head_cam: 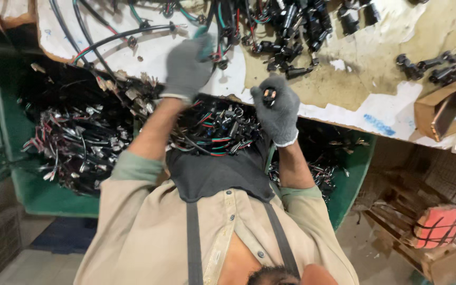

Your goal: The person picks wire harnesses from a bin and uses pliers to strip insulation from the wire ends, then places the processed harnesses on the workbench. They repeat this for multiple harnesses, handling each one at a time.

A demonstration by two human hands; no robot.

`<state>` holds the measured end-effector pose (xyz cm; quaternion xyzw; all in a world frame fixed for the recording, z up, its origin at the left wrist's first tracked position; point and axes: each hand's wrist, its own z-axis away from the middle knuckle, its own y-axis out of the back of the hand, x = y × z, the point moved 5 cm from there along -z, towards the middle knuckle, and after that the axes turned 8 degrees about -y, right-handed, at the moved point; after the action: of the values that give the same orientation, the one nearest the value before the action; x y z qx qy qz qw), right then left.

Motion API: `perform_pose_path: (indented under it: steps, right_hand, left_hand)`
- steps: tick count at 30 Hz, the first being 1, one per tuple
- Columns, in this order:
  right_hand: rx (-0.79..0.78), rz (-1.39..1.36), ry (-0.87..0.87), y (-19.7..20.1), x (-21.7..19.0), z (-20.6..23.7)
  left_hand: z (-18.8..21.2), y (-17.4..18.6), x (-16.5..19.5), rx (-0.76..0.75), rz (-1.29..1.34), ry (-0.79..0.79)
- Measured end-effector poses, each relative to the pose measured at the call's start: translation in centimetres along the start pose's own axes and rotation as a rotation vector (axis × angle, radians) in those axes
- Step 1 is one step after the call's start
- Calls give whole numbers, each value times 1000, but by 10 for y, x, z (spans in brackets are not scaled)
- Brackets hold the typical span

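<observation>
The right hand [276,108], gloved grey, is closed around a small black connector [269,96] at frame centre. The left hand [187,66] pinches wires [218,31] on the paper-covered surface [354,79] near top centre. A loose pinch could likely let a wire slip free, and a careless pull might snag the tangled wire harnesses [80,140] heaped at left.

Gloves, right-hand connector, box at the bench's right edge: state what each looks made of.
Gloves: grey knit fabric, seemingly; ribbed cuffs, matte.
Connector: probably black moulded plastic, slightly glossy, with copper-coloured contacts, likely metal.
Box: brown cardboard; dull, raw cut edges.
</observation>
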<state>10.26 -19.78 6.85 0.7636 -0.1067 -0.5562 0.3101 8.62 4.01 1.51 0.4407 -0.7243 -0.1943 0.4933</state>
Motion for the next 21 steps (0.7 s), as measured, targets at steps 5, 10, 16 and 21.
perform_pose_path:
  steps: [5, 10, 16, 21]
  right_hand:
    - [-126, -20, 152, 0, -11, 3]
    - [-263, -63, 245, -11, -26, -2]
    - [-454, -38, 278, -21, -24, 2]
    - [-522, -35, 212, -30, -19, 5]
  left_hand:
    - [-3, 90, -2, -51, 1032, 579]
    - [12, 109, 61, -182, 959, 561]
    - [26, 66, 95, -260, 879, 308]
    - [2, 100, 101, -212, 658, -105]
